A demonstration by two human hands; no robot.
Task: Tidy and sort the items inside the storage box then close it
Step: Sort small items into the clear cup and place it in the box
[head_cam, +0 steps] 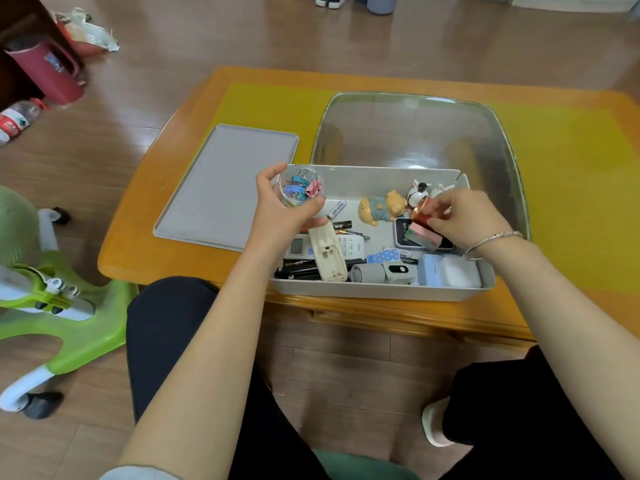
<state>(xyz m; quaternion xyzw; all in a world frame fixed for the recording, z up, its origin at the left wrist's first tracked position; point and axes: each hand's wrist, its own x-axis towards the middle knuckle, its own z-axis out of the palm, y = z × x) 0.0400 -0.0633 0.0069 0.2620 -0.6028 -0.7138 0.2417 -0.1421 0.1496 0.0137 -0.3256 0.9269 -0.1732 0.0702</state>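
The grey storage box (381, 291) sits on the table in front of me, full of loose items. Its flat grey lid (225, 181) lies on the table to the left. My left hand (282, 211) grips a clear round tub of coloured binder clips (300, 188) above the box's left end. My right hand (464, 216) pinches a small red cylinder with a gold rim (420, 211) over the box's right side. In the box lie a pig figurine (382, 209), a cream remote control (327, 252), batteries (337, 207), pens (299, 268) and a pale blue and white case (448, 271).
A metal tray (415, 129) lies on the yellow mat (571, 188) behind the box. On the floor at the left stand a green and white child's ride-on (65, 306), a red jug (48, 72) and a plastic bottle (17, 117). My knees are under the table's near edge.
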